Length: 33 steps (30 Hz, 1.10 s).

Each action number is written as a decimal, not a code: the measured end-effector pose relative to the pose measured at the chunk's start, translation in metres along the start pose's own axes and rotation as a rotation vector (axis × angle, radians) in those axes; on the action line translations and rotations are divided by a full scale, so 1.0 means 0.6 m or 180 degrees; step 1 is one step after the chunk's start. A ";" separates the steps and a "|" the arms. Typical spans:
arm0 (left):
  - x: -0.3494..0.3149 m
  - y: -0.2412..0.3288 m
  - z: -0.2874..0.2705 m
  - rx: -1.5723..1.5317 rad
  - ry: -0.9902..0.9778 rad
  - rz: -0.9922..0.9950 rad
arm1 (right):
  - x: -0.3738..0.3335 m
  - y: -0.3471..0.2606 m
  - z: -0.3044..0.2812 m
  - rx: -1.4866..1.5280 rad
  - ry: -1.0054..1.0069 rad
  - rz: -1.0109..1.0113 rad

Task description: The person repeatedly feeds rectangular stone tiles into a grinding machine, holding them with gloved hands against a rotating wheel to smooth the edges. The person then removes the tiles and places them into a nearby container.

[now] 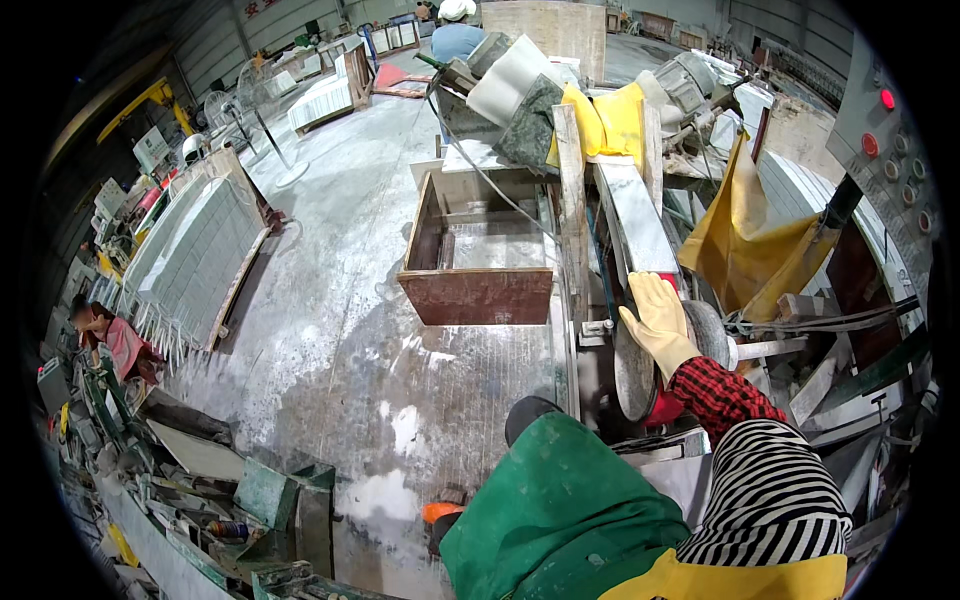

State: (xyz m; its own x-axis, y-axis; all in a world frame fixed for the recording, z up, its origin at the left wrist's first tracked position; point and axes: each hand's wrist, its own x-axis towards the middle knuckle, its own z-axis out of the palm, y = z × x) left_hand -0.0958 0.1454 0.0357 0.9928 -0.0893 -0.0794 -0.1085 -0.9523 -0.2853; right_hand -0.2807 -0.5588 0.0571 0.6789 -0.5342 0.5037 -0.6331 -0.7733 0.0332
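My right hand, in a cream rubber glove, has its fingers stretched forward at the near end of a long white marble strip. The fingertips appear to touch the strip, though the exact contact is hard to see. This strip lies lengthwise in a machine and runs away from me under a yellow flap between two upright wooden boards. Just below the glove is a round grey wheel; a second grey wheel sits to its right. My left hand is out of view.
Left of the machine stands an open-topped brown box. A control panel with red buttons is at upper right, above a yellow sheet. Stone offcuts crowd the lower left. Stacked pale slabs and another person are farther left.
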 end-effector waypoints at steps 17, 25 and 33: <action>-0.003 -0.003 0.007 -0.0204 0.0376 0.0151 | -0.027 -0.006 -0.002 0.0077 0.0095 0.0013; 0.003 -0.001 0.012 -0.0076 0.0224 0.0091 | -0.047 -0.005 0.001 0.0040 0.0273 -0.0074; 0.006 0.008 -0.002 -0.0040 -0.0173 -0.0063 | -0.050 -0.014 -0.016 0.0136 0.0125 0.0004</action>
State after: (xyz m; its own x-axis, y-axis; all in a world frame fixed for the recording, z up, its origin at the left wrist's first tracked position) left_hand -0.0926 0.1402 0.0354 0.9906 -0.0547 -0.1256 -0.0877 -0.9574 -0.2753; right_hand -0.2994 -0.5328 0.0498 0.6625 -0.5220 0.5372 -0.6169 -0.7870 -0.0039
